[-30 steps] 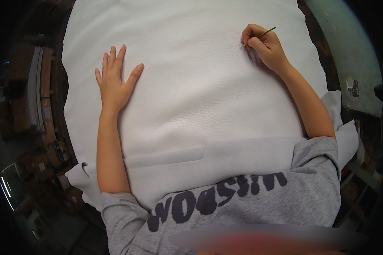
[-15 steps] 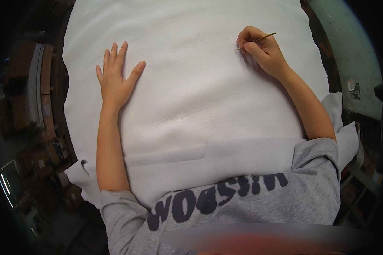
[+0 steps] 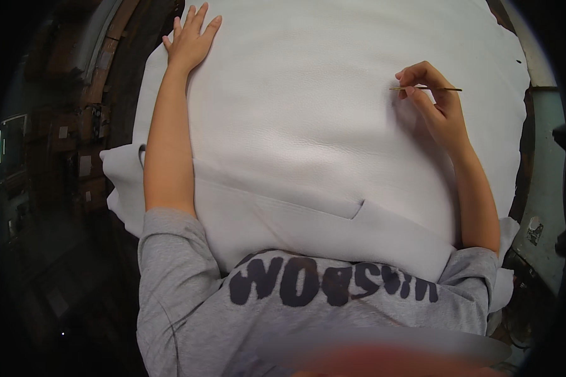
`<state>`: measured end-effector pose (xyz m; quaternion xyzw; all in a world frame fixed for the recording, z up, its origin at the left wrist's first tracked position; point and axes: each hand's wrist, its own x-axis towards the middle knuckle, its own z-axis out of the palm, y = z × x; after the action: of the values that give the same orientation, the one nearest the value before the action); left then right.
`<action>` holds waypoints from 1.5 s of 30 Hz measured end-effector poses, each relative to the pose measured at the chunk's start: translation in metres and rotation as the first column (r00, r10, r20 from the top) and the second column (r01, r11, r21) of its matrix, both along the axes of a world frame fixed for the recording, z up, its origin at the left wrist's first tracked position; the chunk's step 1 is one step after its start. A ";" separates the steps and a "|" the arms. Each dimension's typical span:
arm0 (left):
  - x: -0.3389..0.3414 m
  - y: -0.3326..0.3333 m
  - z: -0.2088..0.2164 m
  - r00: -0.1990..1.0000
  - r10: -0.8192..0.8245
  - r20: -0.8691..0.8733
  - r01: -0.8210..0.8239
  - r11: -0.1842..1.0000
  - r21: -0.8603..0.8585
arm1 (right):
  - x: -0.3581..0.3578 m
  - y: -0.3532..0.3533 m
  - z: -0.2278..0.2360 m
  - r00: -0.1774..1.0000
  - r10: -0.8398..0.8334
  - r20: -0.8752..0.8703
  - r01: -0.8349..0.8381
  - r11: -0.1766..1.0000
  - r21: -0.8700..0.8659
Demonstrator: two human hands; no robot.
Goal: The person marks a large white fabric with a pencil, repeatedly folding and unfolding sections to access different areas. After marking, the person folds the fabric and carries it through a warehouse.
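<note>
A large sheet of off-white grained leather (image 3: 295,94) is spread out in front of me. On its far left part, close to the edge, my left hand (image 3: 192,45) lies flat with fingers spread, holding nothing. Toward the right side my right hand (image 3: 443,110) pinches a thin gold-brown stick (image 3: 451,89), shaped like a pen refill, between thumb and fingers. The stick is nearly level, its tip pointing left, just over the leather; whether it touches is unclear. A flap of the leather (image 3: 277,191) is folded over along the near side, by my body.
Dark shelving with brown boxes (image 3: 63,132) stands off to the left, blurred. On the right runs a pale green surface (image 3: 547,141), beyond the leather's edge. The leather's near left corner (image 3: 122,169) hangs loose and curls.
The view has shifted and turned. My left hand has moved farther away, toward the leather's left edge. My right hand appears farther right and nearer, the stick now lying more level.
</note>
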<state>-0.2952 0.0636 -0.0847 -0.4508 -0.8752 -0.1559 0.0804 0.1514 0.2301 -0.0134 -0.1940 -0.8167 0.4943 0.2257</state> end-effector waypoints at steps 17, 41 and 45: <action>0.032 -0.142 0.022 0.999 -0.006 0.037 0.007 1.000 -0.025 | -0.074 -0.025 0.013 0.955 0.185 0.231 -0.273 0.853 0.444; 0.023 -0.133 0.030 0.761 -0.054 0.646 -0.384 0.766 0.516 | -0.086 -0.013 0.016 0.957 0.040 0.287 -0.194 0.825 0.531; 0.020 -0.129 0.024 0.790 0.035 0.613 -0.393 0.795 0.461 | -0.062 -0.001 0.022 0.935 -0.038 0.353 -0.172 0.821 0.545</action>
<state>-0.2749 -0.0653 -0.0604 -0.2295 -0.8178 -0.5263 -0.0393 0.0894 0.2288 0.0086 -0.1731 -0.9595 0.1946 0.1073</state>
